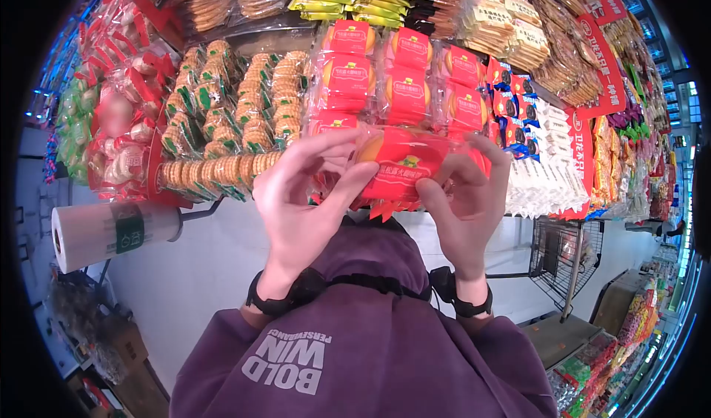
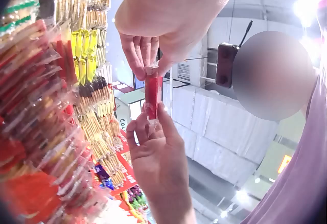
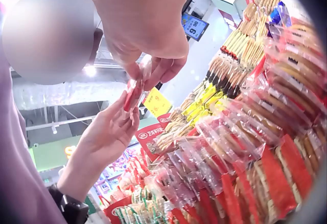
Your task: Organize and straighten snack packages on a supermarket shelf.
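A flat red packet of round biscuit-like pastries [image 1: 404,158], in clear wrap with printed lettering, is held up before the shelf by both hands. My left hand [image 1: 296,184] pinches its left end between thumb and fingers. At the other end, my right hand [image 1: 468,196] pinches the packet the same way. In the left wrist view the packet [image 2: 153,93] appears edge-on, thin and upright between the two hands. The right wrist view shows it tilted [image 3: 134,93], partly covered by fingers. Behind it, matching red packets [image 1: 406,95] stand stacked in rows.
Round crackers in clear sleeves [image 1: 215,99] fill the shelf to the left. White packets [image 1: 548,173] and blue packets [image 1: 516,114] lie to the right. A roll of plastic bags [image 1: 111,233] hangs at the lower left, and a wire basket cart [image 1: 566,255] stands lower right.
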Available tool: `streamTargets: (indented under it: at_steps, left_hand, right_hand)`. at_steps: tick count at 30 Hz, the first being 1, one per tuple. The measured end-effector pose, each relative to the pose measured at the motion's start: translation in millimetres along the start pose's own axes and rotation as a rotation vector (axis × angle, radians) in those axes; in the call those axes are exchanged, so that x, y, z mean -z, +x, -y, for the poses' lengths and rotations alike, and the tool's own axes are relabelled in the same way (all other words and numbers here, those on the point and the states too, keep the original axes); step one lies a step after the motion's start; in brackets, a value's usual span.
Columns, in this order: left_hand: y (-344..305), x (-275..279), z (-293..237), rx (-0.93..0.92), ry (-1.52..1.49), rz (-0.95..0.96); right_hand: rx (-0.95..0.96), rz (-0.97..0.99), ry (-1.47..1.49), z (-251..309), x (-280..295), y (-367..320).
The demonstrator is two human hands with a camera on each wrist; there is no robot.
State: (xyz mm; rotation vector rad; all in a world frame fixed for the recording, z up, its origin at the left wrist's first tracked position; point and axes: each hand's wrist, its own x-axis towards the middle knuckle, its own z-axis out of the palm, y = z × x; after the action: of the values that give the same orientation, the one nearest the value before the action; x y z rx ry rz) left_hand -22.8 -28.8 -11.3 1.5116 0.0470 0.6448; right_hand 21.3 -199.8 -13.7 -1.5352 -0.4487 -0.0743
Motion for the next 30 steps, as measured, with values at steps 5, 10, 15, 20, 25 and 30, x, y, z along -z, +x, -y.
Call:
streamTargets:
  at_steps: [5,10,15,20,25,30]
  left_hand:
    - [1.1,8.4,-8.0,0.342,-0.241,0.021]
    - [-2.8,-4.0,-8.8,0.027,0.061,-0.05]
    - [-6.7,-24.5,-20.3,-0.412,0.433,0.06]
    - [-6.6,-13.7,-17.4,-0.295,0.392,0.008]
    - [-0.1,5.5,-9.8,0.355,-0.042,-0.054]
    - [-8.3,11.1,1.1,0.3,-0.056,0.08]
  right_hand:
    - [-0.363,-0.006,0.271,18.6,-13.1,13.4]
    - [-0.275,0.102,0.271,-18.4,-14.0,10.1]
    - [-0.405,0.189,0.545,-10.9,-26.7,1.5]
    - [-0.278,0.0,0.272,-26.5,-19.6,-0.4]
    - [-0.254,-0.061,0.246,1.2,-14.5,3.3]
    - [-0.13,-0.032,0.255,-2.3,-15.8,3.7]
